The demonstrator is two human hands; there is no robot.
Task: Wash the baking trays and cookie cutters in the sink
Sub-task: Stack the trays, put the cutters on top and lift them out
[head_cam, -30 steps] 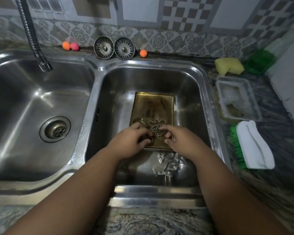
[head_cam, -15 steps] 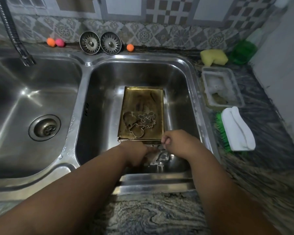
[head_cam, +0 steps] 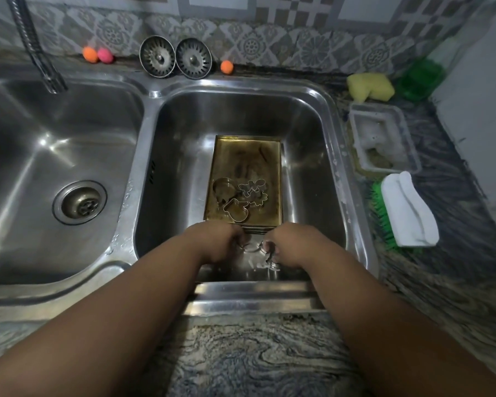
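A stack of brown-stained baking trays (head_cam: 246, 164) lies flat in the right sink basin (head_cam: 307, 144). Three metal cookie cutters rest on the top tray: a round one (head_cam: 223, 189), a flower-like one (head_cam: 253, 191) and a heart-like one (head_cam: 236, 214). More cutters (head_cam: 265, 263) lie on the basin floor just in front of the trays. My left hand (head_cam: 216, 242) and my right hand (head_cam: 293, 245) are down there with curled fingers, each pinching a thin metal cutter between them. The fingertips are partly hidden.
The left basin (head_cam: 26, 173) has a drain (head_cam: 80, 202) and the tap (head_cam: 42, 67) above it. Two strainer plugs (head_cam: 175, 58) lean on the tiled wall. On the right counter sit a yellow sponge (head_cam: 370, 86), a soap tub (head_cam: 382, 138) and a white-handled green brush (head_cam: 407, 210).
Both hands left cutters on the top tray and drew back toward me to the basin floor, where they now take hold of further cutters. The view shifted slightly.
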